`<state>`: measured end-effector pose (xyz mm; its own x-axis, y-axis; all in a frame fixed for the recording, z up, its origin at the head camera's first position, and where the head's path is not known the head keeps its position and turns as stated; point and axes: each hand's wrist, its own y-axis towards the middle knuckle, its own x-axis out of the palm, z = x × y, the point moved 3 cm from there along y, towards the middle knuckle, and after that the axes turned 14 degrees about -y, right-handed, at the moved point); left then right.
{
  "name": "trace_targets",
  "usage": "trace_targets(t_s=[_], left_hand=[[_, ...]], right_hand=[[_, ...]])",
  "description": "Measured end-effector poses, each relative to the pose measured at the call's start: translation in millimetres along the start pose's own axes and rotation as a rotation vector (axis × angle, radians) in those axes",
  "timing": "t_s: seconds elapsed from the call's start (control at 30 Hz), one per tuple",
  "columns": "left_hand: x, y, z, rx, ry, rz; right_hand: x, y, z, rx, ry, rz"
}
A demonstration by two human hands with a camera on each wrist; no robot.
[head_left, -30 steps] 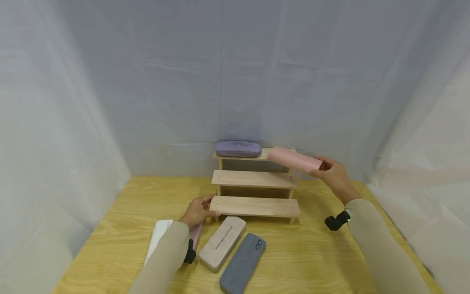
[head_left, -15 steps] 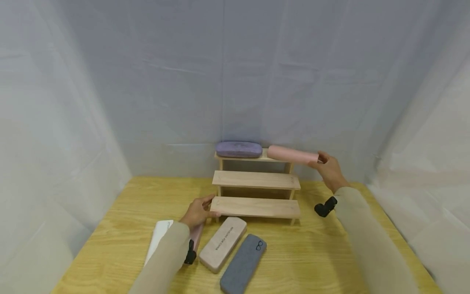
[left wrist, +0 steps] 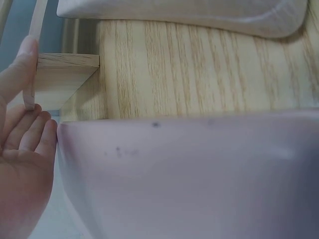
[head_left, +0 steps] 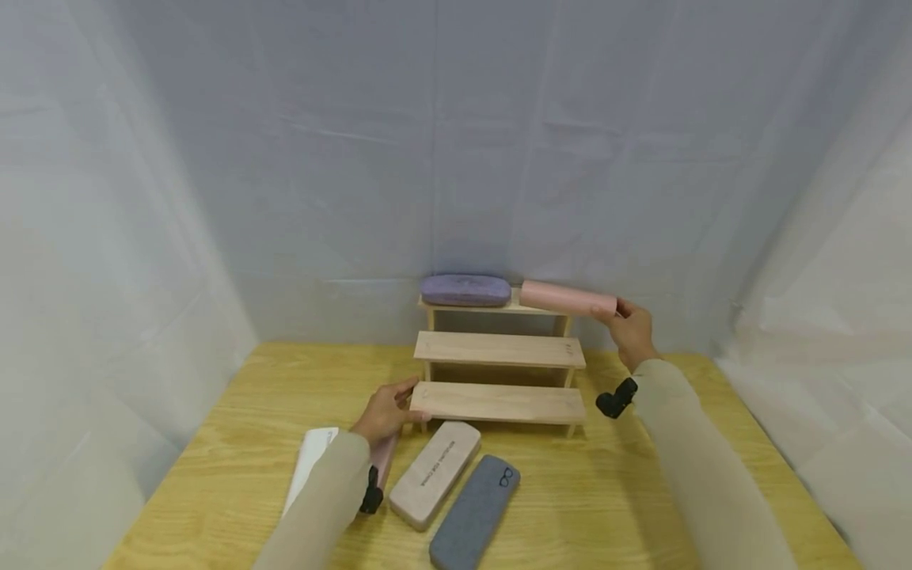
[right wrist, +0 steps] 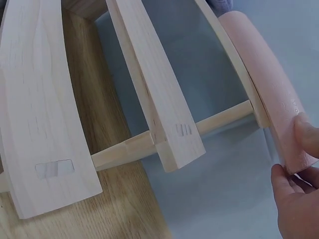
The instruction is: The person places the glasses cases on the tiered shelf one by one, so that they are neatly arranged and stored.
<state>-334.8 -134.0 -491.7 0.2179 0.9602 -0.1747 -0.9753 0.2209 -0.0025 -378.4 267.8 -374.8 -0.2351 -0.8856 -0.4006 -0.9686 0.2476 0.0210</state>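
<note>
A pink case (head_left: 568,298) lies along the right of the top step of a wooden stand (head_left: 499,401), overhanging its end and apparently resting on it. The right hand's (head_left: 632,332) fingers pinch its outer end. A purple case (head_left: 465,290) sits just beside it. The left hand (head_left: 385,408) pinches the bottom step's left end. On the bench (head_left: 584,491) lie beige (head_left: 436,475) and blue-grey (head_left: 476,511) cases, plus partly hidden mauve (head_left: 382,459) and white (head_left: 309,459) ones.

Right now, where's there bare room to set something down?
Free: the middle shelf; the bottom shelf, right of the left hand; the table between the gray case and right sleeve. Crowded: the top shelf, by the purple case and held pink case.
</note>
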Motion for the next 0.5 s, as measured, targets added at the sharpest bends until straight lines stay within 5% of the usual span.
trace_targets(t_s=[0.5], left_hand=[[-0.2, 0.2, 0.2, -0.015, -0.014, 0.003]], right_hand=[[5.5, 9.3, -9.1, 0.030, -0.091, 0.060]])
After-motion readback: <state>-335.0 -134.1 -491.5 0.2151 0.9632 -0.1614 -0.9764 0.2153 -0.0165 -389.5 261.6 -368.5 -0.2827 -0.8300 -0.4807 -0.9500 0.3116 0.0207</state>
